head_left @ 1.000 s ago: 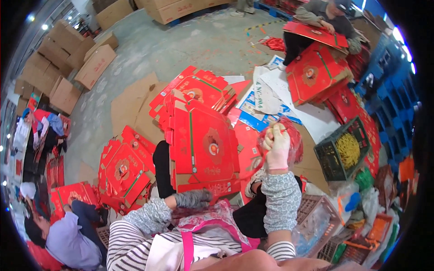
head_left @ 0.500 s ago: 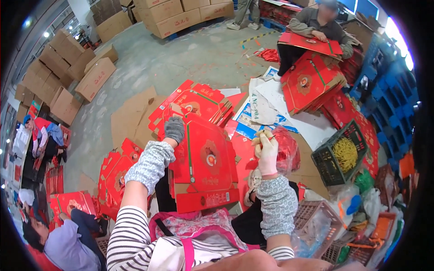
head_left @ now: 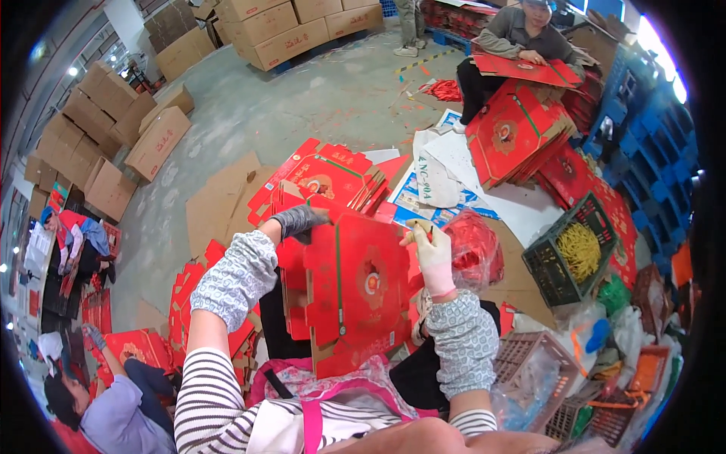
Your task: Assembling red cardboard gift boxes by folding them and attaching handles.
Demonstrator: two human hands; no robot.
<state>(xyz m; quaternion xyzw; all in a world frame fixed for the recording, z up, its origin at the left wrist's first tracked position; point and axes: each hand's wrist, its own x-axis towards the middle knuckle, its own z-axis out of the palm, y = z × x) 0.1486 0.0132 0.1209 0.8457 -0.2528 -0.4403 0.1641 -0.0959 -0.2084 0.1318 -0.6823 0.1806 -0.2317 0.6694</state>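
Left arm is up and stretched forward, bent at the elbow, forearm in a patterned grey-white sleeve cover over a striped sleeve. The left hand [head_left: 300, 222], in a dark grey glove, sits palm down at the far end of that reach, fingers curled over and closed on an edge. Right arm comes up more steeply, elbow tucked close to the body, same patterned sleeve cover. The right hand [head_left: 433, 252] wears a pale pink glove, raised to about the same height, fingers pinched together near the fingertips. The two hands sit apart, level with each other.
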